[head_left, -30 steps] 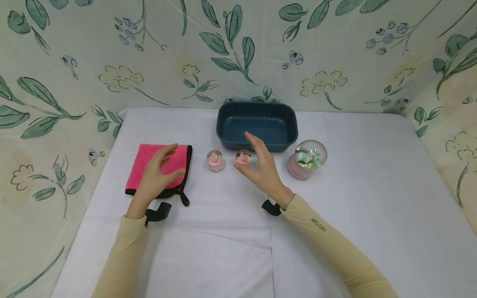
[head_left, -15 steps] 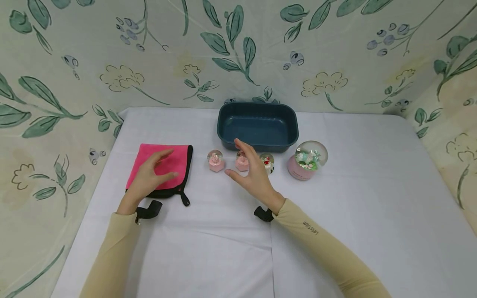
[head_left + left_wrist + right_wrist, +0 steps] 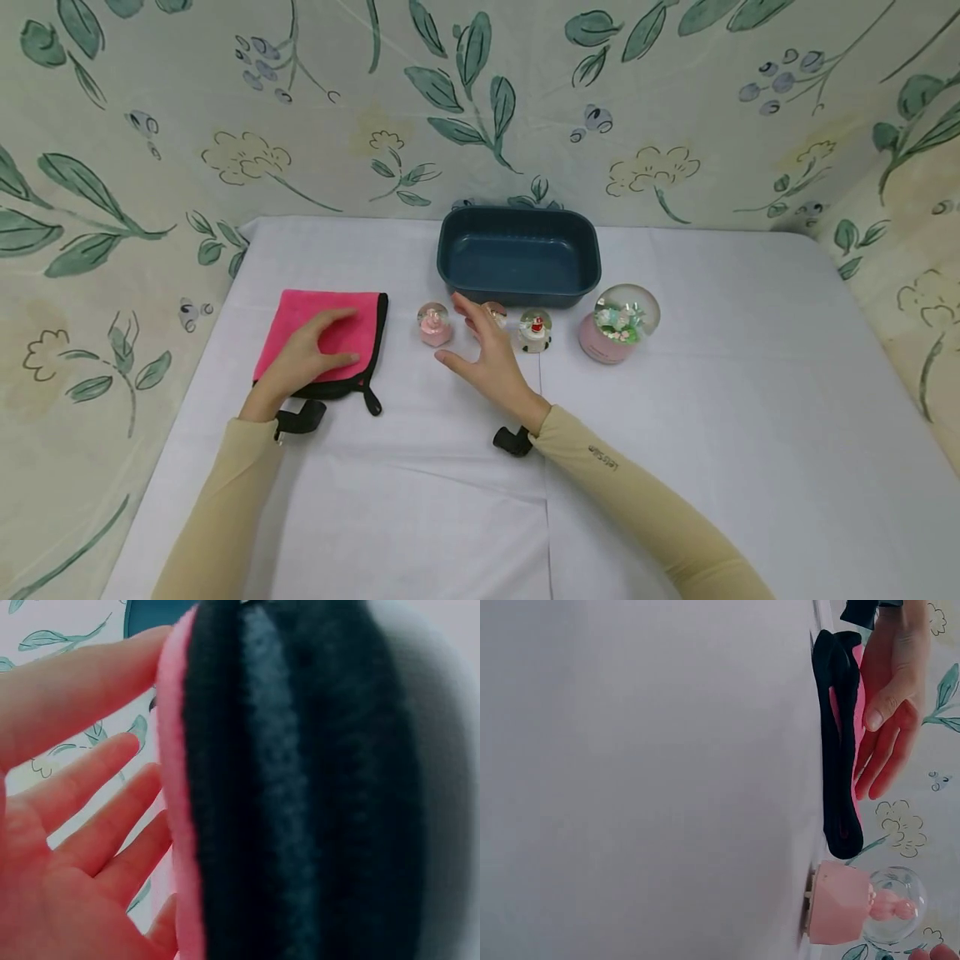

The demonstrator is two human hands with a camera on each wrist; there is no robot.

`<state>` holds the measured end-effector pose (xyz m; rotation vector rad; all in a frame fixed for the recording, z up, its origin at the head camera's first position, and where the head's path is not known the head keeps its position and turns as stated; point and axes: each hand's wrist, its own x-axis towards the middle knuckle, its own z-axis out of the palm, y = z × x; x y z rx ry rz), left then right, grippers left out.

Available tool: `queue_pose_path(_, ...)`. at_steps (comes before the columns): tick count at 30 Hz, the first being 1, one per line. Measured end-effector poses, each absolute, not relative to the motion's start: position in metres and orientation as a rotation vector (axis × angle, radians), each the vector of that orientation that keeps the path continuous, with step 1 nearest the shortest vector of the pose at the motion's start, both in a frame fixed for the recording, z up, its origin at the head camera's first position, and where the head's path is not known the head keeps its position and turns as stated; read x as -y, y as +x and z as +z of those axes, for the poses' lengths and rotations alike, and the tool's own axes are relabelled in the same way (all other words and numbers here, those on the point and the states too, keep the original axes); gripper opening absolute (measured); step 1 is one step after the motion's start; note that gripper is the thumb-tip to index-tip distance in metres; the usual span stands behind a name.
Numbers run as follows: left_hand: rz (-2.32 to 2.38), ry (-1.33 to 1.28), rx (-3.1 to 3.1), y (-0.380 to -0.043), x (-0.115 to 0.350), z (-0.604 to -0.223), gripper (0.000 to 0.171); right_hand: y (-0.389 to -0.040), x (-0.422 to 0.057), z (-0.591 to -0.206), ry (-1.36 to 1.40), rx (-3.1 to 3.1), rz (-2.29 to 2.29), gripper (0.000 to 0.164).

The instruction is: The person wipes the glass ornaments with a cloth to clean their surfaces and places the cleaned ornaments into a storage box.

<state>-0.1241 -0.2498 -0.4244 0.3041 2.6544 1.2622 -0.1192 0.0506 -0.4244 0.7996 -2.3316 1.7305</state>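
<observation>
Clock read in the head view, 12 = far side. Your left-hand grip (image 3: 296, 362) is released, fingers apart over the pink cloth (image 3: 348, 337), nothing held; can't tell if it touches the fabric. Left wrist view: blurred dark cloth edge up close, fingers stretched out past it. Cloth lies folded on the worktop (image 3: 712, 417); black trim, black loop (image 3: 372, 402) sticking out between 4 and 5 from its middle.

Your right-hand grip (image 3: 491, 362), at 3 from the cloth, is released too: thumb and fingers spread in a wide curve, nothing gripped. Around it: small pink globe (image 3: 435, 325) at 10, upright on a faceted base; middle globe (image 3: 497, 314) at 12, mostly hidden by your fingers, contact can't be told; white-based globe (image 3: 535, 332) with a red-and-white figure at 2. Large globe (image 3: 618, 321), pink base, sits further out between 2 and 3. Dark blue basin (image 3: 519, 292) is between 12 and 1, just beyond the small globes.

You've got beige sleeves (image 3: 225, 508) on both arms, lettering on the right one. Floral backdrop (image 3: 300, 100) behind.
</observation>
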Motion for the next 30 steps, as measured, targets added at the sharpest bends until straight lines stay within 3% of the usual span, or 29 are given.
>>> queue_pose_path(17,1.138,0.374,-2.646,-0.128,0.250,-0.434,0.070,-0.128,-0.036,-0.435,0.730,2.549,1.733,0.079)
queue_pose_path(30,1.073,0.288,-2.674,-0.128,0.248,-0.434,0.070,-0.138,-0.029,-0.442,0.608,2.659,1.873,0.079)
